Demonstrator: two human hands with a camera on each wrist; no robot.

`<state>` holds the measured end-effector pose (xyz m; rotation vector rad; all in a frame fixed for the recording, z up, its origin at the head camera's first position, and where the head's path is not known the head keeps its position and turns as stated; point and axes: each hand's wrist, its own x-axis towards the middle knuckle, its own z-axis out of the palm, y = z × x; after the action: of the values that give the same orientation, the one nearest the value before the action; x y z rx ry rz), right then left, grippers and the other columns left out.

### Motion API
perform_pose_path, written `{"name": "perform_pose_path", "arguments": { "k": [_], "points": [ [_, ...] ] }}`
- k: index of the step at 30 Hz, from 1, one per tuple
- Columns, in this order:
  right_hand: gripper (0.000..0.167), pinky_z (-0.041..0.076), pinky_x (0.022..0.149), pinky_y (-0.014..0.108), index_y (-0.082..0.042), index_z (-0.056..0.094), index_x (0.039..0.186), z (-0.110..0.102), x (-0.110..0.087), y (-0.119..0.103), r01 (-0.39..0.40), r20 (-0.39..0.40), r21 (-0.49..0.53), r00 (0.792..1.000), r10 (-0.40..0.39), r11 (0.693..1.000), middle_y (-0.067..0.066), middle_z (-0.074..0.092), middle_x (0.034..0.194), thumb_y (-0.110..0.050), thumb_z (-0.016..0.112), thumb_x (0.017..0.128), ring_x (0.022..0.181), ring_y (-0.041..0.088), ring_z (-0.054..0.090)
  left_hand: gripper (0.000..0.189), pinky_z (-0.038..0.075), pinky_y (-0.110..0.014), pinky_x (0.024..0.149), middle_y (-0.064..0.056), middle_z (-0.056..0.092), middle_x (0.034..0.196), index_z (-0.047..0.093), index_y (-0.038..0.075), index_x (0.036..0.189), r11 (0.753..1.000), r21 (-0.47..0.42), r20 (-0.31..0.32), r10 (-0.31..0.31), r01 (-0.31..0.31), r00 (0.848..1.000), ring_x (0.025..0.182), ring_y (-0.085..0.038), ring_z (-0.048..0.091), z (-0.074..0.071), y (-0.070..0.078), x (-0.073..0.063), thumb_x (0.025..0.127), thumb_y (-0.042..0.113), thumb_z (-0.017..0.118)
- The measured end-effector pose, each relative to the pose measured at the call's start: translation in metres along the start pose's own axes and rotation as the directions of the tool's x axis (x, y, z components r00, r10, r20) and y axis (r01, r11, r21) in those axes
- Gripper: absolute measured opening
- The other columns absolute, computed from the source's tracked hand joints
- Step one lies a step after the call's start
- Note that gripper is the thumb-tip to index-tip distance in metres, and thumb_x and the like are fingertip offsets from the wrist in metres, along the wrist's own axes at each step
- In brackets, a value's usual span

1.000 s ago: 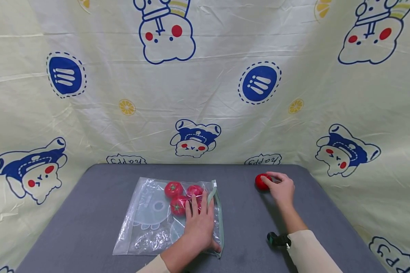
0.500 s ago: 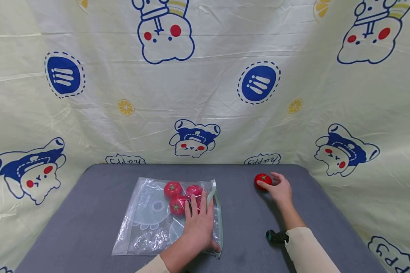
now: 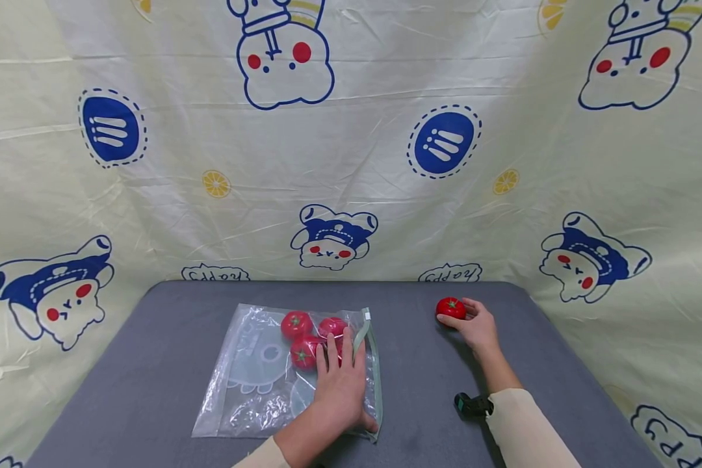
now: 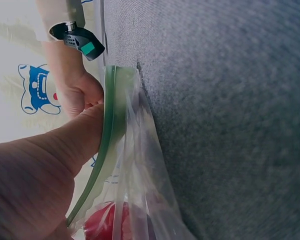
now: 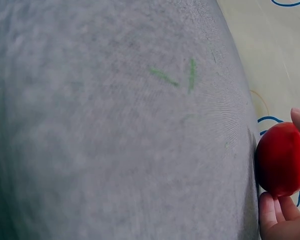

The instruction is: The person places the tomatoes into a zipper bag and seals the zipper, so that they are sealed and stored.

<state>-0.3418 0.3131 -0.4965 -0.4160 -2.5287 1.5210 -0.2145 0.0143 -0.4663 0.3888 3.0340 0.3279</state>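
One tomato (image 3: 451, 307) sits within the curled fingers of our right hand (image 3: 481, 328), well right of the bag (image 3: 251, 416) our straight-fingered left hand (image 3: 340, 387) touches; we judge this the grasping step, calling next for a steady lift.

"happy" in outline bubbles (image 3: 215, 273), upside down on backdrop (image 3: 351, 156); bubble lower right cut off, "ppy" showing. Blue badges (image 3: 447, 143) on backdrop: tilted white exclamation-like marks. Two green strokes (image 5: 192, 75) on table (image 5: 115, 150), no letters readable.
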Motion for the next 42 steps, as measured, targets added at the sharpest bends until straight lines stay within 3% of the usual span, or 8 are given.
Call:
{"name": "perform_pose_path", "arguments": {
  "k": [22, 37, 42],
  "points": [
    [0.079, 0.044, 0.113, 0.056, -0.001, 0.042, 0.152, 0.002, -0.004, 0.000, -0.024, -0.056, 0.025, 0.998, 0.026, 0.999, 0.029, 0.044, 0.152, -0.020, 0.082, 0.086, 0.136, 0.043, 0.043, 0.128, 0.017, -0.067, 0.124, -0.015, 0.018, 0.170, 0.034, 0.017, 0.158, 0.999, 0.043, -0.004, -0.017, 0.017, 1.000, 0.156, -0.048, 0.012, -0.001, 0.002, 0.000, 0.052, 0.050, 0.098],
    [0.079, 0.046, 0.109, 0.054, -0.002, 0.043, 0.151, -0.001, -0.015, -0.002, -0.009, -0.008, 0.041, 1.000, 0.009, 0.999, 0.028, 0.044, 0.151, -0.023, 0.083, 0.087, 0.135, 0.044, 0.044, 0.127, 0.016, -0.070, 0.122, -0.015, 0.018, 0.170, 0.035, 0.019, 0.158, 0.999, 0.034, -0.006, -0.037, 0.037, 0.999, 0.156, -0.049, 0.011, -0.001, 0.001, -0.001, 0.052, 0.049, 0.098],
    [0.077, 0.047, 0.105, 0.047, -0.004, 0.044, 0.152, -0.002, -0.019, -0.002, -0.013, 0.012, 0.043, 1.000, 0.012, 0.999, 0.026, 0.045, 0.151, -0.021, 0.083, 0.088, 0.133, 0.041, 0.046, 0.128, 0.014, -0.072, 0.122, -0.015, 0.017, 0.171, 0.035, 0.019, 0.158, 0.999, 0.028, -0.007, -0.035, 0.035, 0.999, 0.156, -0.050, 0.010, 0.000, 0.000, -0.002, 0.052, 0.051, 0.097]
  ]
}}
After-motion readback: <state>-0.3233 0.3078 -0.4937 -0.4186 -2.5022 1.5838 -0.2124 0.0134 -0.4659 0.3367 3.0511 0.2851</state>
